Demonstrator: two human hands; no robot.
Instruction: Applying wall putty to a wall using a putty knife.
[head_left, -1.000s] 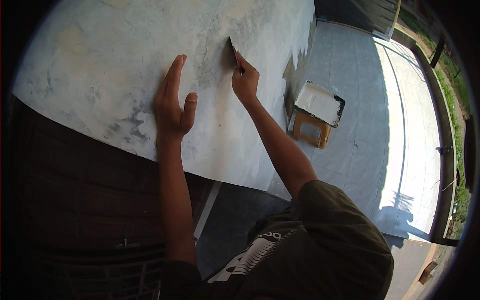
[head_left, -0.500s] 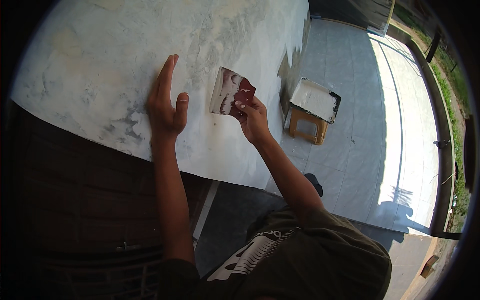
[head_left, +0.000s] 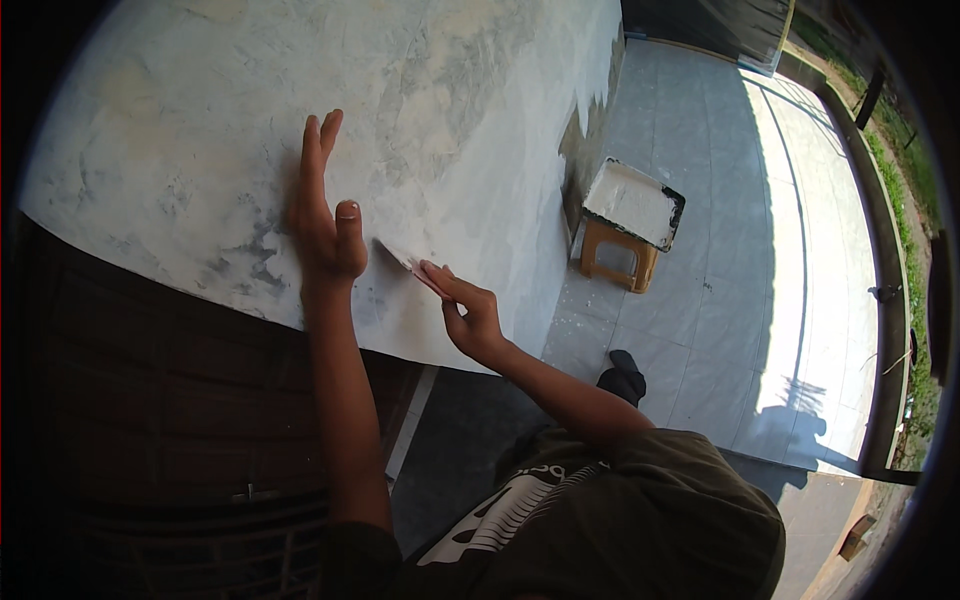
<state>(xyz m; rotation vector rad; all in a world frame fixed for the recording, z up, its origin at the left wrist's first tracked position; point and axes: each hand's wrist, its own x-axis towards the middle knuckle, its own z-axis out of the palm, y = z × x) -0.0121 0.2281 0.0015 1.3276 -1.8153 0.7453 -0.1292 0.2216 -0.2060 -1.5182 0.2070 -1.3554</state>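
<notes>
My left hand (head_left: 325, 225) rests against a patchy white and grey plastered wall (head_left: 180, 120), its fingers stretched out and its thumb slightly raised. Just to its right, my right hand (head_left: 470, 310) grips a flat putty scraper (head_left: 408, 262), angled so its edge meets the wall beside my left thumb. The wall's lower edge runs below both hands, above a dark panelled door (head_left: 170, 370).
A black tray of white putty (head_left: 632, 198) rests on a tan plastic stool (head_left: 615, 270) on grey tiles (head_left: 690, 350) at right. My foot (head_left: 622, 370) shows on those tiles. A low ledge (head_left: 890, 400) and grass border the sunlit strip; a dark covered object (head_left: 700, 30) stands beyond.
My right hand has brought the scraper down and leftward, turning it from face-on back edgewise to the wall. My left hand has shifted slightly left. My foot has come into view.
</notes>
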